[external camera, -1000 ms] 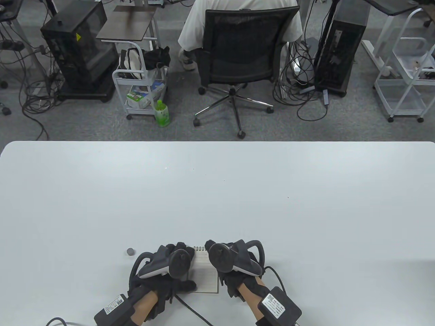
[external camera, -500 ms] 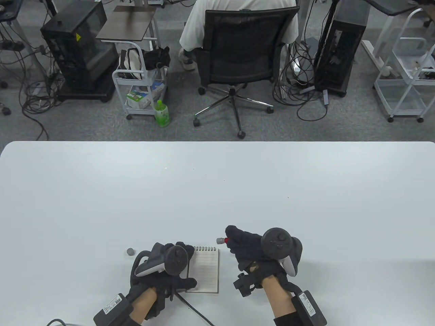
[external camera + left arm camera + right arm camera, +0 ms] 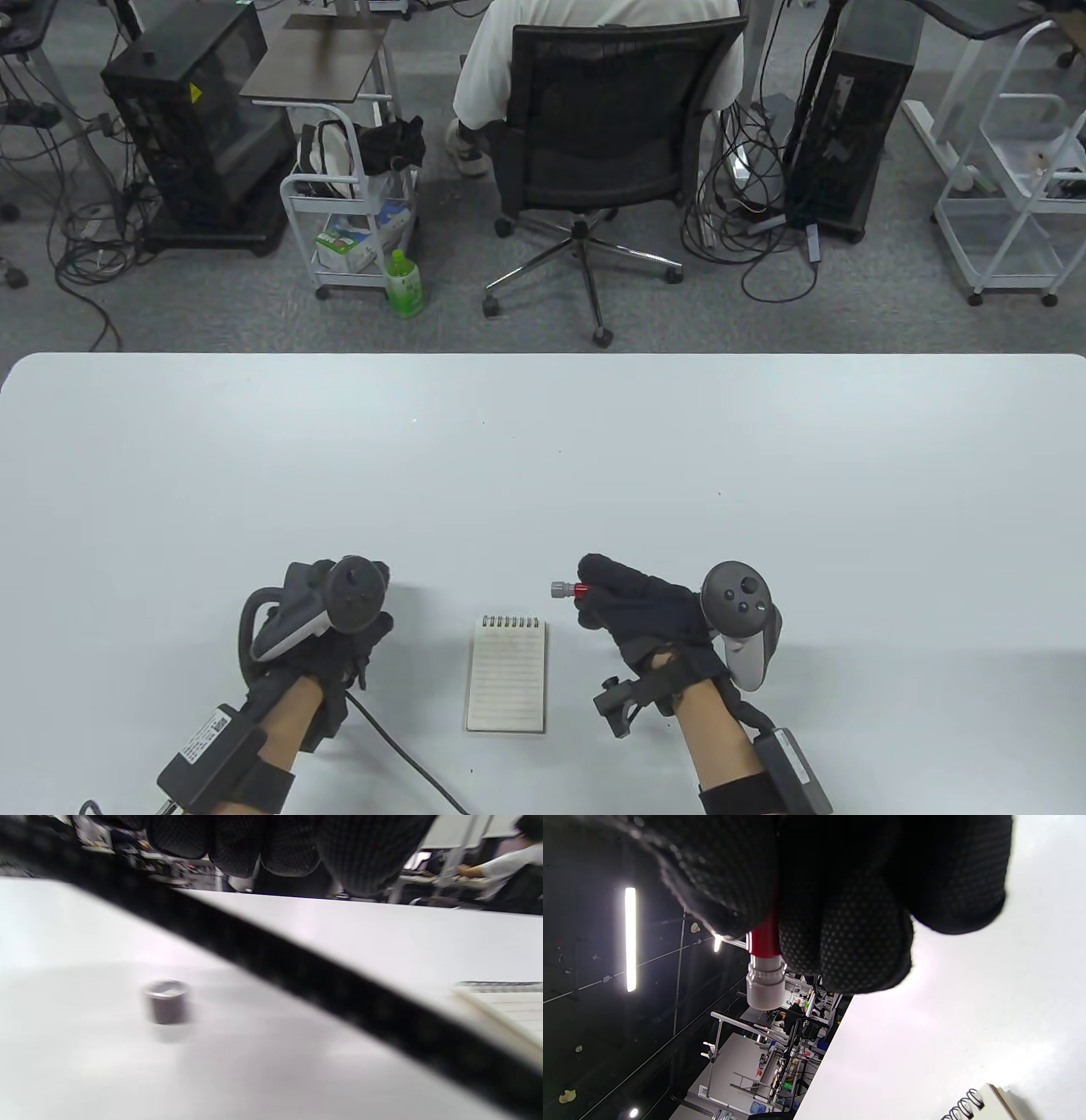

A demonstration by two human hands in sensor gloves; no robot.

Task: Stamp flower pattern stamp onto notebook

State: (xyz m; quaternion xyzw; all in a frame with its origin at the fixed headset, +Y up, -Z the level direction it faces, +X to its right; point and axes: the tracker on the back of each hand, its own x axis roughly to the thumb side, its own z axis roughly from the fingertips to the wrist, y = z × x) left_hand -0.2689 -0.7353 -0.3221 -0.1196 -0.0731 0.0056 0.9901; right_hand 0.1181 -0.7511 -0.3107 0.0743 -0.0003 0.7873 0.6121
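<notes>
Notebook (image 3: 506,675) served as the reference point in the table view: it lay flat on the white worktop (image 3: 543,475), spiral binding at its far edge, lined page facing up, with neither hand touching it. Right hand (image 3: 649,615) hovered to the right of the notebook, level with its far edge, fingers closed around the flower pattern stamp (image 3: 567,590). The stamp's red barrel and grey tip projected from the fist toward the notebook, and the tip was clear of the page. Left hand (image 3: 335,632) was positioned well to the left of the notebook, its tracker uppermost; this view did not show how its fingers lay.

Left wrist view: gloved fingers (image 3: 271,844) of the left hand hung in from the top edge, curled loosely with nothing between them. A small grey cap (image 3: 165,1001) stood upright on the worktop below them, apart from the hand and well left of the notebook, whose edge appeared at the right border. A blurred black cable crossed the frame diagonally.

Right wrist view: fingers (image 3: 840,933) of the right hand were clamped on the stamp's red barrel, the grey tip protruding beyond them. The notebook's spiral corner showed at the bottom edge.
</notes>
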